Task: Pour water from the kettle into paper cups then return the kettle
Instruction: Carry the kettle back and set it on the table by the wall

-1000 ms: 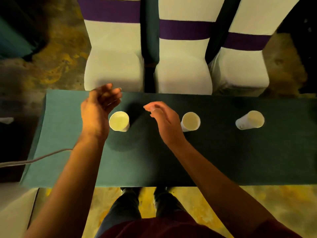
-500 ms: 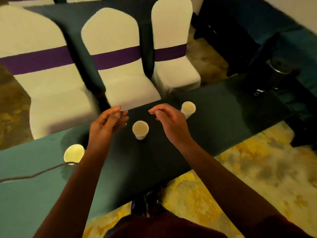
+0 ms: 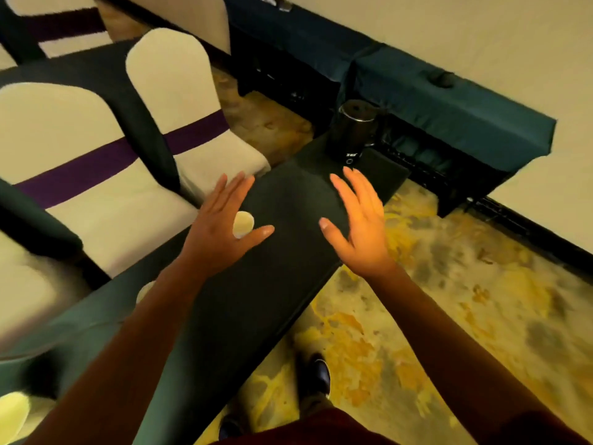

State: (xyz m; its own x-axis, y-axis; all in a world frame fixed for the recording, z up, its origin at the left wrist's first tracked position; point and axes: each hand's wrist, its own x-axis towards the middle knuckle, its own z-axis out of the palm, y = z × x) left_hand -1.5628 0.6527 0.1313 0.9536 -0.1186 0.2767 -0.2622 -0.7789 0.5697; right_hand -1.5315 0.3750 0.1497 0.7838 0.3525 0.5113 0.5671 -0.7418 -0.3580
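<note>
Both hands hang over the dark green cloth-covered table (image 3: 282,284), fingers spread, holding nothing. The dark steel kettle (image 3: 353,130) stands upright at the table's far end, just beyond the right hand (image 3: 361,229). A white paper cup (image 3: 243,223) peeks out right under the left hand (image 3: 221,229), between thumb and fingers
</note>
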